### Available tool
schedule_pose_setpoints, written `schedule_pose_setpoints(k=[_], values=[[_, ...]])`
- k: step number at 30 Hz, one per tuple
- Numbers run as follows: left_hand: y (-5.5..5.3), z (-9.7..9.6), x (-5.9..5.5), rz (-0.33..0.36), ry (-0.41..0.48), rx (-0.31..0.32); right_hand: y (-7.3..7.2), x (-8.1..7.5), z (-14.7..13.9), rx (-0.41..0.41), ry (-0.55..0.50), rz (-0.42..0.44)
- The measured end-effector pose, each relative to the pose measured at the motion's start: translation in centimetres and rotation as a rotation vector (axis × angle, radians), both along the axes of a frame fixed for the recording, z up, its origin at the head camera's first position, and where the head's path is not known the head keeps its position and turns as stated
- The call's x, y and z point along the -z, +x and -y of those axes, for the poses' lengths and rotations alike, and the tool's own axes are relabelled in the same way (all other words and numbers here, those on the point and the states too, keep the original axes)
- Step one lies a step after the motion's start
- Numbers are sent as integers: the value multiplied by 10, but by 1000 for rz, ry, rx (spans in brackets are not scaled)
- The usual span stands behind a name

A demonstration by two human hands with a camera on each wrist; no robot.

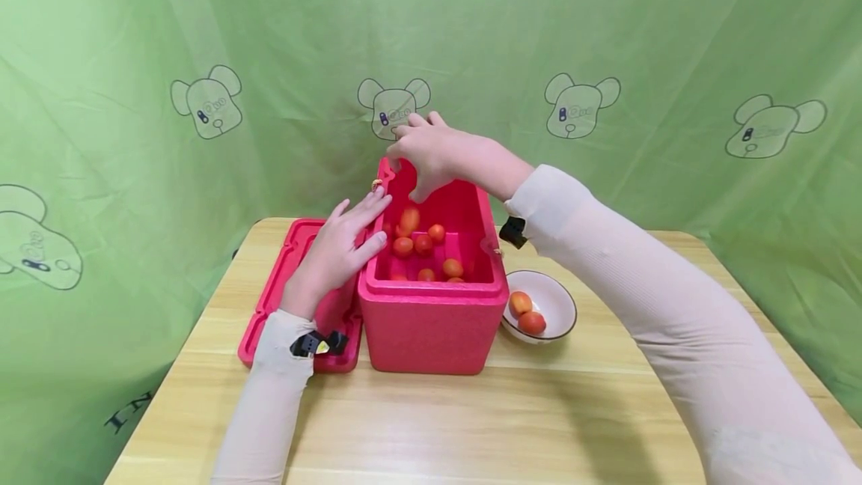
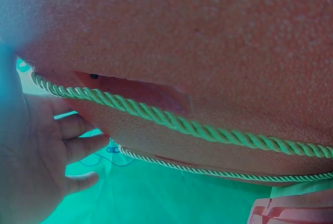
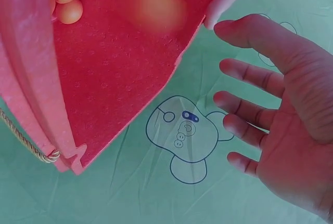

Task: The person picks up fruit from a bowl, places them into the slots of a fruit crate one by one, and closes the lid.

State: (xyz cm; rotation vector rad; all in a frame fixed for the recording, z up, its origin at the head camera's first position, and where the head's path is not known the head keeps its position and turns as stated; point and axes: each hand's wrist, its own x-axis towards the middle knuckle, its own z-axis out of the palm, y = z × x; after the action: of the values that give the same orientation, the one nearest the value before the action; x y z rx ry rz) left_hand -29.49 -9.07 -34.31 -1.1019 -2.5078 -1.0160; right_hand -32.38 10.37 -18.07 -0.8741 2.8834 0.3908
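A red foam box (image 1: 431, 335) stands uncovered on the table, with several small tomatoes (image 1: 423, 244) on its floor. My left hand (image 1: 340, 245) rests on the box's left rim, fingers extended; in the left wrist view, it lies beside the box's wall and cord (image 2: 218, 133). Over the far part of the box is my right hand (image 1: 431, 152), its fingers spread and slightly bent. The right wrist view shows its palm (image 3: 302, 125) holding nothing. Below this hand, a blurred tomato (image 1: 408, 220) appears in mid-air inside the box.
Right of the box, a white bowl (image 1: 562, 309) with a dark rim holds two tomatoes (image 1: 531, 322). The red lid (image 1: 292, 253) lies on the wooden table (image 1: 431, 425) at the left, partly under my left forearm. Behind hangs a green curtain (image 1: 485, 21) with bear-head drawings.
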Motion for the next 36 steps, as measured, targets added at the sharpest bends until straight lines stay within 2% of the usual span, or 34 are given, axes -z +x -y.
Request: schedule_pose_setpoints(k=[14, 24, 30, 36], values=[[2, -2, -2, 3, 0, -3, 4, -2, -5, -20, -8, -29], [2, -1, 0, 5, -2, -10, 11, -4, -11, -56, -57, -79], [-5, 3, 2, 2, 2, 4, 16, -9, -18, -66, -105, -114], [-10, 11, 7, 7, 6, -3, 29, -13, -34, -90, -184, -171]])
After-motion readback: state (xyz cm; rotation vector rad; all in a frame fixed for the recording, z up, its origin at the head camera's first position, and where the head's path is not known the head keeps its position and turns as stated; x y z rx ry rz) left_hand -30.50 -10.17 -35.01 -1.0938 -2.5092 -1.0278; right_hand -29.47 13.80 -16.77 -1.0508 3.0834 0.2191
